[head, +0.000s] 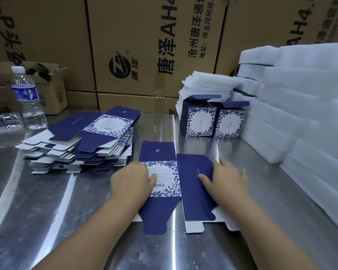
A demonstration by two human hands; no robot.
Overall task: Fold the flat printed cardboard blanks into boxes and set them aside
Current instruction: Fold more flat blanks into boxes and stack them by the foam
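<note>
Blank (165, 173) lies flat on the table (47, 211) right in front of us, printed side up, btwn the stack (98, 141) on the left and the foam (300, 114) on the right. Two boxes (201, 121) stand upright behind it, side by side, lids open, just beside the foam.

Right hand (227, 179) rests on the plain blue panel, fingers spread and straight, so it's pressing, not gripping. Left hand (132, 180) covers the blank's left edge w/ the thumb across the printed panel. It's blurred, so we can't tell if it pinches the edge or only lies on it.

We judge this as the very start of folding this blank: nothing is raised yet and all flaps are flat. About two are done, and the stack is thick, so we're early in the job.

Next, we reckon we need to get fingers under an edge, swing the panels up along the creases into a tube, then tuck the bottom flaps. After that it goes w/ the other boxes. Watch that the blank doesn't slide on the slick metal.
</note>
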